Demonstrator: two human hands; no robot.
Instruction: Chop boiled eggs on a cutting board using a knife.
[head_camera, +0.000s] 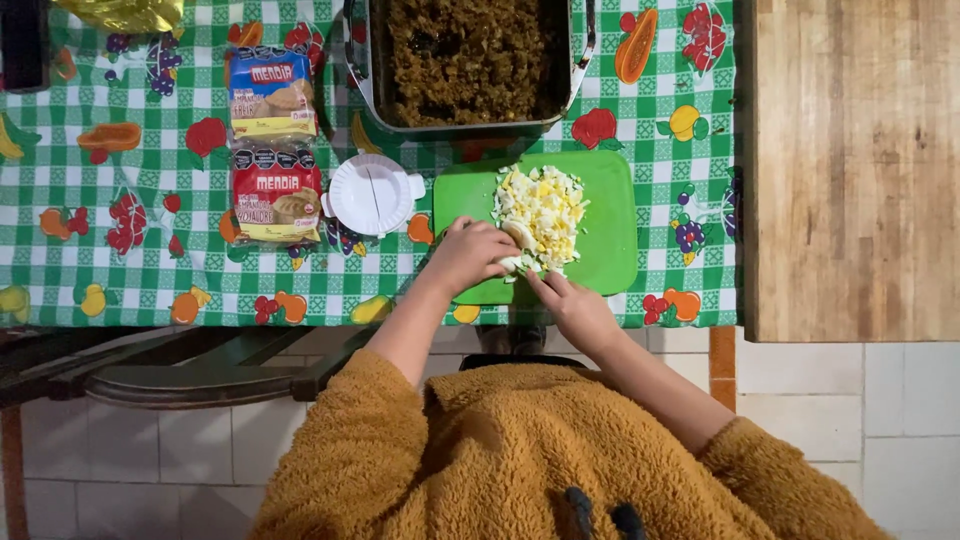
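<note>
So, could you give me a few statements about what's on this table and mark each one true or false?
1. The chopped egg lies on a green cutting board. True.
2. Both hands are at the egg pile. True: the left hand and right hand touch its near edge.
3. The metal tray holds plain white rice. False: it holds a brown crumbly filling.
4. The white round press sits right of the board. False: it sits left of it.
5. Two packets lie on the checked tablecloth. True.

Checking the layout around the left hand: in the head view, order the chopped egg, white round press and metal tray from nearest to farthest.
From the left hand:
1. Chopped egg, touching it, on the green board.
2. White round press, just left of the board.
3. Metal tray, at the table's far edge.
</note>
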